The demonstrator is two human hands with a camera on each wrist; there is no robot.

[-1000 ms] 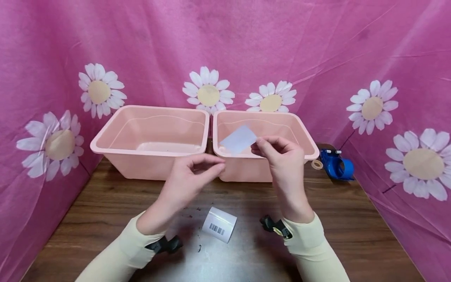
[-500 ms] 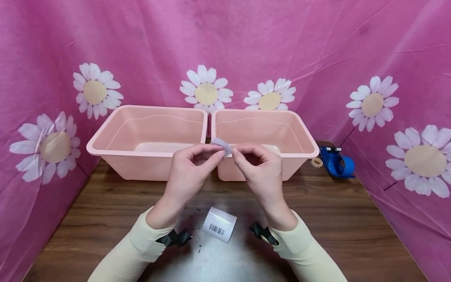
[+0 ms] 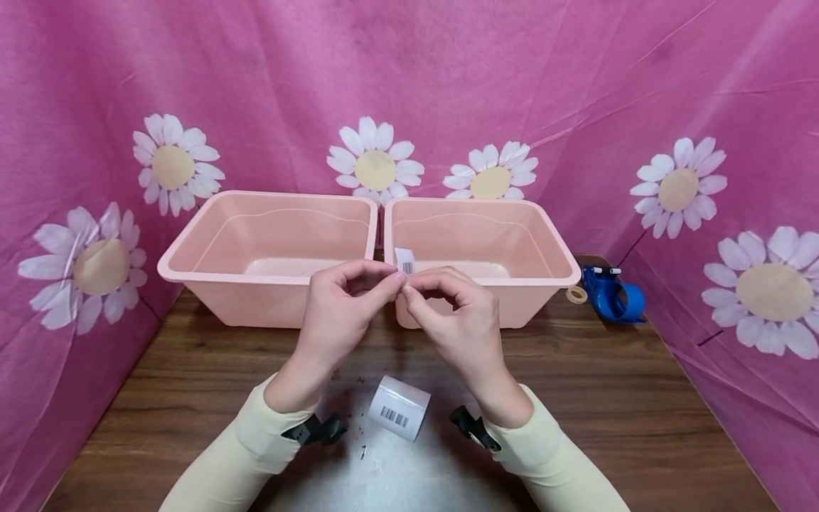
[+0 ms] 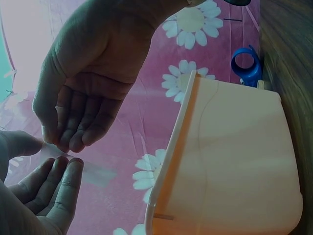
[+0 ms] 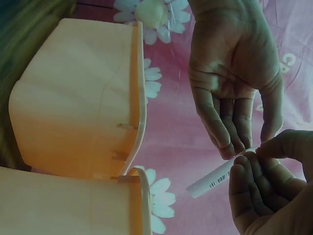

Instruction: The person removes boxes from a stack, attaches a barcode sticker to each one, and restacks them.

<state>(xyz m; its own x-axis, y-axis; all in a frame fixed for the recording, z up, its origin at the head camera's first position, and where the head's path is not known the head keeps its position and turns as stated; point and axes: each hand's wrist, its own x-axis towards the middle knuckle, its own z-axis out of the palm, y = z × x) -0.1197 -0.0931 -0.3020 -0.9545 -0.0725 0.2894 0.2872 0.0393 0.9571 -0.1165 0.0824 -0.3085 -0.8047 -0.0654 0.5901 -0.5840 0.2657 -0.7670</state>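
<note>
A small white barcode label [image 3: 404,260] stands up between my two hands, over the near rim of the right tub. My left hand [image 3: 345,302] pinches its lower end between thumb and fingers. My right hand [image 3: 462,320] pinches it from the other side, with the fingertips of both hands meeting. In the right wrist view the label [image 5: 210,183] shows as a narrow strip with its barcode facing the camera. From the left wrist the label [image 4: 98,175] looks pale and see-through. Below my hands, a roll of white barcode labels [image 3: 400,409] lies on the table.
Two pink tubs stand side by side at the back, a left tub [image 3: 256,302] and a right tub [image 3: 518,306]. Beyond the right one are a blue tape dispenser [image 3: 614,299] and a small tan ring [image 3: 576,295]. Dark specks dot the wooden table [image 3: 608,384].
My right hand has moved left and brought the label to my left hand. Both hands now pinch the label, which has turned upright with its barcode showing. The roll has not moved.
</note>
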